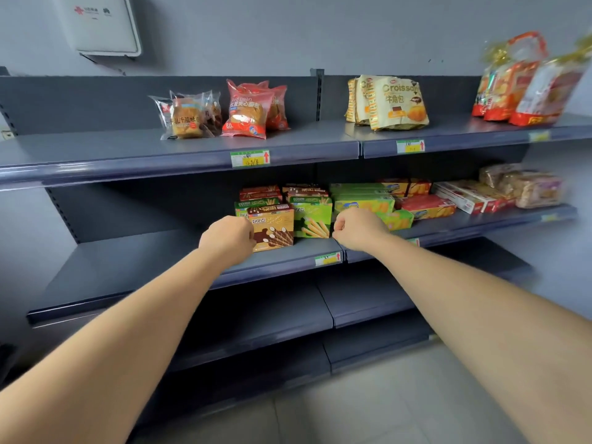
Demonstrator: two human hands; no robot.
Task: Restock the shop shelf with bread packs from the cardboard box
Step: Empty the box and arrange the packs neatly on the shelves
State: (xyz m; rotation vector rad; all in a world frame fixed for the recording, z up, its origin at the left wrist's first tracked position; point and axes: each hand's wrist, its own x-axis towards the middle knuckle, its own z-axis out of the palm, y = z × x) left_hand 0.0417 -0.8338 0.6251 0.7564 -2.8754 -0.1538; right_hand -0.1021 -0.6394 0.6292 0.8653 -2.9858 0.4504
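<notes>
Bread packs (246, 110) form four groups on top shelf (96, 149); left hand (227, 240) and right hand (360, 227) curled, grip unclear.

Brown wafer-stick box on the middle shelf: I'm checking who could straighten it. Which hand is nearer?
Left. The left hand sits right at the left edge of the brown box; the right hand is farther off to the right, beyond the green box beside it.

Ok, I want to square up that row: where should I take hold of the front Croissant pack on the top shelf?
I'd pinch the top seam of the Croissant pack with your fingers, coming from the front and slightly above. It stands upright, leaning on the packs behind it, so that flat edge is free; its base sits on the top shelf.
</notes>
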